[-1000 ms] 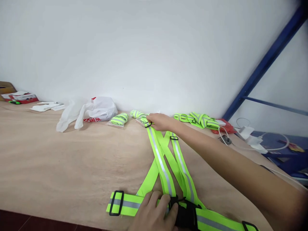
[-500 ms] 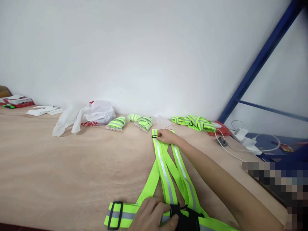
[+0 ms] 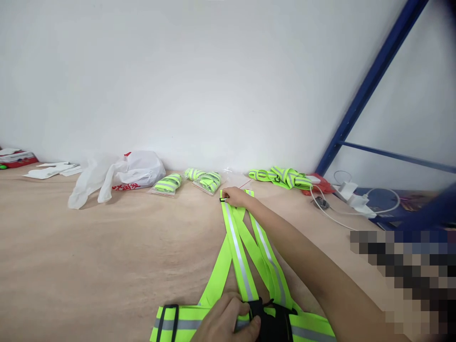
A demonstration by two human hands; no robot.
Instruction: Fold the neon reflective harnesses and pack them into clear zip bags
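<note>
A neon-yellow reflective vest (image 3: 236,242) of grey-striped straps lies spread on the wooden table. My left hand (image 3: 228,319) is closed on its waist belt, thumb and fingers against the black buckle (image 3: 272,323). Farther off, my right hand (image 3: 237,196) pinches the far end of a shoulder strap beside a small black slider. The second shoulder strap (image 3: 267,251) runs under my right forearm. Near the bottom edge, a larger black slider (image 3: 168,323) sits on the left part of the belt. The belt's lower edge leaves the view.
By the wall lie packed reflective straps (image 3: 208,182), another bagged bundle (image 3: 167,184), loose reflective straps (image 3: 281,177) and a white plastic bag (image 3: 142,168). At right are a white cable (image 3: 331,223), chargers (image 3: 347,191) and a blue metal frame (image 3: 359,104).
The view has shifted slightly, so most things sit a little farther left. My right hand has moved onto the small slider end of the strap; my left hand stays at the buckle.
</note>
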